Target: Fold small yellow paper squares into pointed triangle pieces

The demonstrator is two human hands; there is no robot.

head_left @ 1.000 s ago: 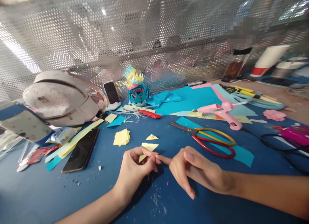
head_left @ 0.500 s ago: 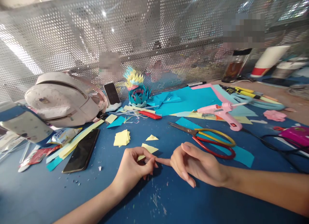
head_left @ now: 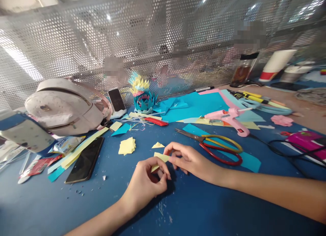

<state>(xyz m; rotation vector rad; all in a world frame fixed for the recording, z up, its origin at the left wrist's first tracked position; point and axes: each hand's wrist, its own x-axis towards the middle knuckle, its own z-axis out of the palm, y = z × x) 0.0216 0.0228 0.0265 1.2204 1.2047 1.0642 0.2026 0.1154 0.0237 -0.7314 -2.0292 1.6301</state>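
Observation:
A small piece of yellow paper [head_left: 161, 156] is held between my hands, just above the blue table. My left hand [head_left: 147, 178] is closed, its curled fingers hiding the paper's lower part. From the other side, my right hand [head_left: 189, 158] pinches the paper's right corner between thumb and fingers. Just beyond them lies a small folded yellow triangle [head_left: 158, 145]. To the left of it is a stack of yellow paper squares [head_left: 126, 146]. Scissors [head_left: 203, 138] with one yellow and one red handle rest beyond my right hand.
A pink glue gun [head_left: 230, 119] trails a black cord on the right. A red cutter [head_left: 156, 121] and a spiky folded-paper model [head_left: 144, 97] stand farther back. Leftward are a black phone [head_left: 86, 161], a pale backpack [head_left: 61, 107] and a tilted cup [head_left: 24, 131].
My right hand has moved left and away from me, from a stretched finger at my left fingertips to a pinch on the yellow paper. The left hand's fingers have curled more.

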